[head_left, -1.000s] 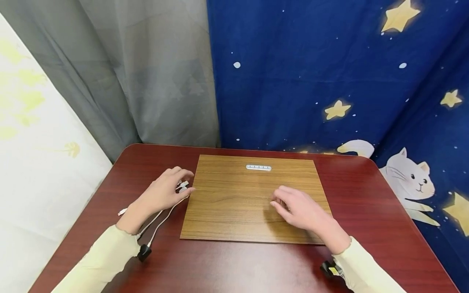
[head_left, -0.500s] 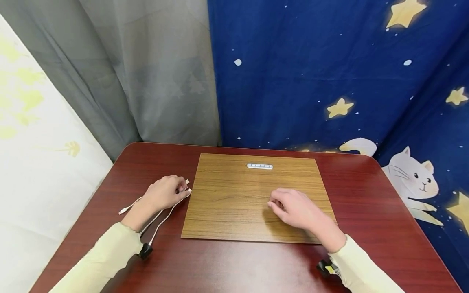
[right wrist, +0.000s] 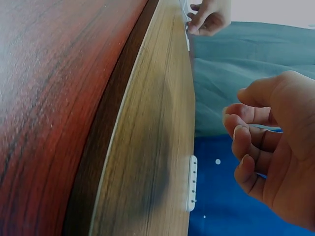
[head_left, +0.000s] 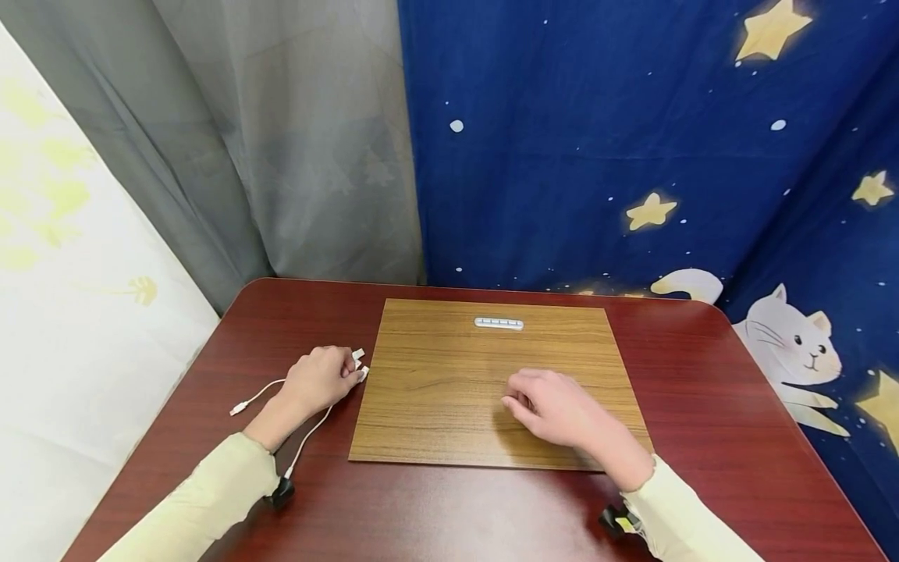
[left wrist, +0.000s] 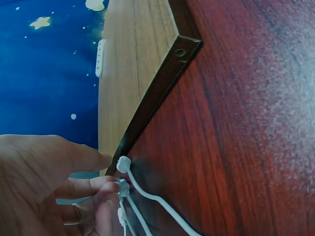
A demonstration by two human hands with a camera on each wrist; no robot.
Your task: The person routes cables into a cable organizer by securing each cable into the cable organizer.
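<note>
White charging cables with small plugs lie left of the wooden board (head_left: 435, 375). My left hand (head_left: 319, 378) is low over them, its thumb and forefinger beside the white plugs (left wrist: 124, 164). In the left wrist view a gap shows between thumb and forefinger; a second plug (left wrist: 124, 188) lies by the forefinger, and contact is hard to tell. Above the board's right half hovers my right hand (head_left: 558, 406), fingers loosely bent around nothing. Near the board's far edge is a slim white cable holder (head_left: 499, 323) with a row of slots.
The board lies on a dark red table (head_left: 449, 515). One cable end (head_left: 239, 407) extends left of my left wrist. Behind the table hang a grey curtain (head_left: 330, 156) and a blue starry curtain (head_left: 548, 156).
My left hand has come down among the cables, with thumb and fingers drawing closer together near the plugs. My right hand has drifted slightly left and nearer to me.
</note>
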